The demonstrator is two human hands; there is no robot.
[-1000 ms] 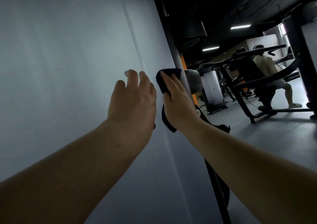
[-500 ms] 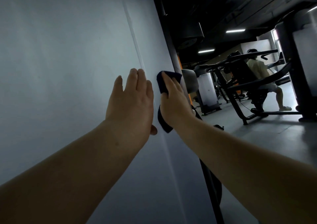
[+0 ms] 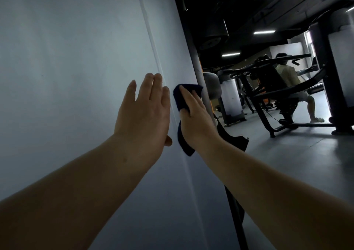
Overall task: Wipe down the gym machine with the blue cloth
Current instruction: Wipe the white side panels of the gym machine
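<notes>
A tall pale grey panel of the gym machine (image 3: 80,61) fills the left of the head view, with a vertical seam running down it. My right hand (image 3: 197,119) presses a dark blue cloth (image 3: 182,98) flat against the panel near its right edge, fingers straight on top of the cloth. The cloth's lower end hangs below my wrist. My left hand (image 3: 143,113) lies flat on the panel just left of the cloth, fingers straight and together.
A grey upright post (image 3: 201,81) and black frame run along the panel's right edge. Beyond it are other black gym machines (image 3: 272,88) on a grey floor (image 3: 306,154), and a person (image 3: 287,73) sits at one of them at the back right.
My left fingers went from curled to straight and flat on the panel. My right hand and the cloth slid slightly down the panel.
</notes>
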